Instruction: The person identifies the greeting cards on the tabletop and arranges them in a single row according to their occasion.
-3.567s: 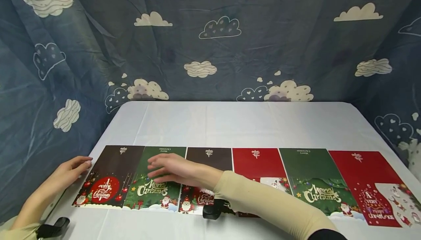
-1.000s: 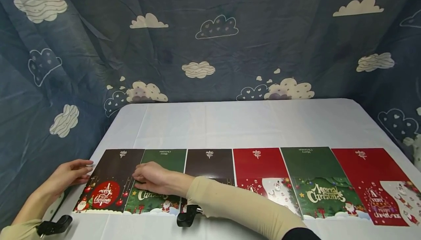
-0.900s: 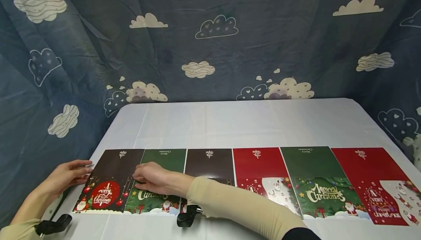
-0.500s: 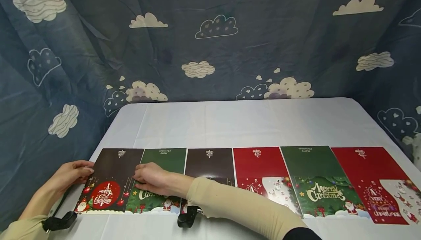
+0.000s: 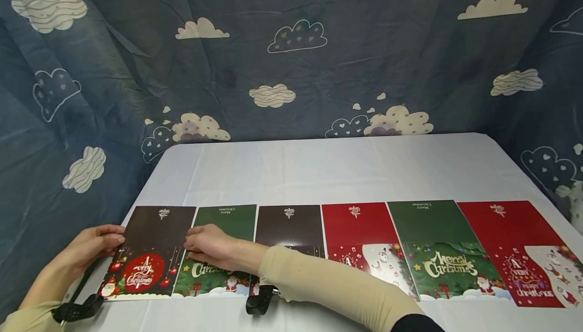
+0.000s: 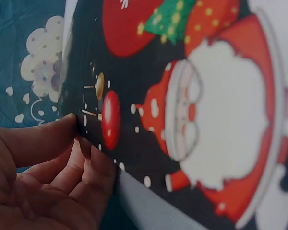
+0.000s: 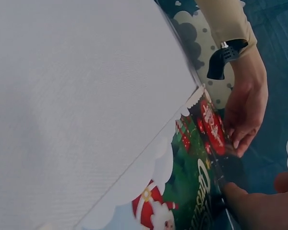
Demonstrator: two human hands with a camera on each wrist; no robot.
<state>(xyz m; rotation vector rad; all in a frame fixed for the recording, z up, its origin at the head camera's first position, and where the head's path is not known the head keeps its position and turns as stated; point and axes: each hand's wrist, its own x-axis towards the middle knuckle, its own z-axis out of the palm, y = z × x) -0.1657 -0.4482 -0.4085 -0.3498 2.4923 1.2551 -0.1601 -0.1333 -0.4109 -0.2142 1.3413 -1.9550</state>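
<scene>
My left hand [image 5: 95, 246] pinches the left edge of the leftmost dark Christmas card [image 5: 159, 231]. In the left wrist view the thumb of that hand [image 6: 48, 177] lies against the printed side, with fingers behind and the edge raised. That card bears a red ball and a Santa. My right hand [image 5: 214, 246] has its fingers bent at the seam between this card and the green Christmas card [image 5: 227, 215], covering part of the green one. In the right wrist view the thumb of the right hand [image 7: 245, 201] is at the seam; its grip is unclear.
Further right lie another dark card [image 5: 289, 225], a red card [image 5: 357, 225], a green card [image 5: 425, 223] and a red card [image 5: 501, 225] in a row. They rest on a white-covered table [image 5: 319, 170]. A blue cloud-patterned curtain [image 5: 291, 69] surrounds it.
The right hand came down from over the green card to the seam, its fingers now bent. The left hand took the dark card's edge, and the card has shifted slightly left.
</scene>
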